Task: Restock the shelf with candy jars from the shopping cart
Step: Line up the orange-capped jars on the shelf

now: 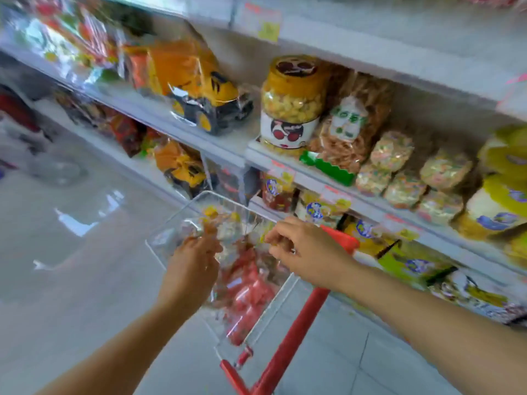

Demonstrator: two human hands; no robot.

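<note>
1. Candy jar [291, 104]: clear, with an orange lid and a sunglasses-face label, full of yellow pieces, upright on the shelf.
2. Shelf [233, 143]: white, tiered, stocked with goods.
3. Shopping cart [296, 323]: clear basket on a red frame, near the lower tiers, holding blurred red and yellow goods.

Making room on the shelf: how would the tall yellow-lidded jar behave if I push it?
The jar stands tall, so a high push may tip it; being round, it would likely roll. Its clear wall shows puffy yellow pieces, so it is probably light for its size and slides easily.
</note>
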